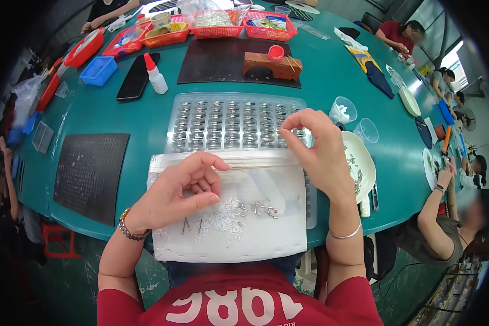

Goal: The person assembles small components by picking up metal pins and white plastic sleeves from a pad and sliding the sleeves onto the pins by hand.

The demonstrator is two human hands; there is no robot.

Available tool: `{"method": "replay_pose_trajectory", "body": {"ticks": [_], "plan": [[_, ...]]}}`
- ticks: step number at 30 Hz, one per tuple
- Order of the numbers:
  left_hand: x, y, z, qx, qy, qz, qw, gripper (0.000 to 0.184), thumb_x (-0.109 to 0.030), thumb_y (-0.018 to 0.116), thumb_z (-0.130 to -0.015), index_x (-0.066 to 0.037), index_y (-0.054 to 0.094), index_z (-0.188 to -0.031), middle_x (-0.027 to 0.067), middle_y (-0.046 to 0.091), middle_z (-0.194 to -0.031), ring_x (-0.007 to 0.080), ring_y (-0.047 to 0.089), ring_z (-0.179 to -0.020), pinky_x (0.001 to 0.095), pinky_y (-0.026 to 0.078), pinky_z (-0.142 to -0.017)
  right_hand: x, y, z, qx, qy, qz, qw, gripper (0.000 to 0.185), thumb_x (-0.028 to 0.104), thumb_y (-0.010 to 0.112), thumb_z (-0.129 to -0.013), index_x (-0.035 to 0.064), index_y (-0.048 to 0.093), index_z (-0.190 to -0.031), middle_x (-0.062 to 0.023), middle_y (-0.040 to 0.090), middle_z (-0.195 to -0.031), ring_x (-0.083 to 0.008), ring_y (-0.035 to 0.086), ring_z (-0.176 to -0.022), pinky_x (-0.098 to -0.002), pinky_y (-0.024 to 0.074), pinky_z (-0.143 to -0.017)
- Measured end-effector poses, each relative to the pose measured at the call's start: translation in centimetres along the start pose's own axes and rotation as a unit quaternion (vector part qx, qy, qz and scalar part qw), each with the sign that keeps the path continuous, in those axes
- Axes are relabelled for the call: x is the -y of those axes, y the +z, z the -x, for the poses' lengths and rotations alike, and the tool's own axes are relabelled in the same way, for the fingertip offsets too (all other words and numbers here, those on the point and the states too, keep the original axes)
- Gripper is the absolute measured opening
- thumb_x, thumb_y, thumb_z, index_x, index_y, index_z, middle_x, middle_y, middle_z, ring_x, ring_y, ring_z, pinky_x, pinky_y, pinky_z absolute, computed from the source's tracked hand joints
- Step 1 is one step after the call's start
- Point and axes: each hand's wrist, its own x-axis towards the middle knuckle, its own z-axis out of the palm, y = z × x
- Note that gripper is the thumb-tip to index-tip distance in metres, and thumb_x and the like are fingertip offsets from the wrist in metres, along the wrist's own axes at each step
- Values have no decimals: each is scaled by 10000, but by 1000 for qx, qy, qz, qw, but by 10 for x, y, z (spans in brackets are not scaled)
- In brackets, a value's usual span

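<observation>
My left hand (182, 190) hovers over the left part of a white padded board (239, 247), thumb and forefinger apart. Small white tube-like pieces (223, 220) lie in a loose pile beneath and beside it, with a few silvery pieces (265, 208) to their right. Thin pale strands (261, 164) run along the board's upper edge. Above the right end of a clear compartment tray (171, 127), my right hand (323, 152) has thumb and forefinger pinched together; whatever they hold is too small to make out. Rows of small dark metallic parts (232, 122) fill the tray.
Right of the tray stand a cup with white bits (342, 110), another clear cup (367, 131) and a cream dish (368, 163). A glue bottle (156, 80), phone (137, 79), black mat (92, 174) and wooden block (266, 66) surround it. Another person (440, 228) sits at right.
</observation>
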Motion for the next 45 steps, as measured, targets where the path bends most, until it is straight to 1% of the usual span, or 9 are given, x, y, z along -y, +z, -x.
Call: {"method": "replay_pose_trajectory", "body": {"ticks": [2,14,21,24,26,30,35,41,45], "plan": [[0,0,1,3,-3,-2,1000,447,0,682,-891,-40,542,-1313,28,651,-956,68,620,-883,221,502,-800,-7,-5,0,13,32,76,997,41,48,717,-836,28,698,-867,-106,694,-901,-303,623,-847,-418,481,-800],[6,-1,4,11,-2,-16,1000,306,-19,698,-930,-43,626,-1226,1,647,-969,55,613,-884,222,513,-815,-16,18,3,25,30,101,994,65,114,758,-846,73,742,-893,-75,684,-956,-275,620,-953,-422,431,-863],[9,1,1,-20,13,110,994,160,-15,658,-966,-2,627,-1123,18,664,-967,68,623,-849,223,517,-767,-12,12,3,25,30,73,997,82,97,750,-852,34,730,-900,-94,687,-909,-283,647,-860,-406,465,-832],[2,-1,2,-63,38,93,993,130,-26,654,-970,-2,635,-1096,17,670,-979,74,624,-827,230,519,-765,-8,18,0,14,15,38,999,81,70,734,-863,0,718,-901,-110,694,-878,-293,658,-824,-391,492,-776],[-3,-3,7,-85,56,67,993,109,-33,658,-966,-14,648,-1073,12,675,-1005,74,624,-852,242,520,-777,-2,18,1,12,10,39,999,78,54,723,-869,-18,711,-899,-118,697,-863,-297,663,-816,-383,502,-736],[-16,-16,38,-98,112,-181,972,102,-33,720,-900,-47,685,-995,17,666,-1014,128,624,-946,308,514,-842,-1,18,3,36,-14,68,997,69,63,718,-880,-2,704,-900,-107,693,-875,-284,654,-839,-388,483,-802],[-13,-24,73,-83,143,-439,883,145,-52,786,-807,-65,695,-919,35,626,-998,246,605,-1006,364,497,-880,3,19,6,51,-50,78,994,65,78,718,-882,22,696,-908,-96,688,-885,-287,647,-873,-394,452,-868],[-15,-14,73,-67,168,-549,816,154,-95,768,-823,-75,643,-909,19,617,-998,235,597,-1000,382,498,-882,14,21,8,42,-89,57,994,71,73,725,-872,14,694,-898,-104,684,-867,-291,648,-856,-388,465,-837],[-10,-11,68,-80,180,-558,806,151,-111,741,-850,-81,604,-907,35,625,-968,252,624,-959,378,510,-818,30,21,14,111,-75,-62,989,83,69,747,-842,16,699,-885,-102,683,-840,-287,649,-820,-371,473,-786]]}}
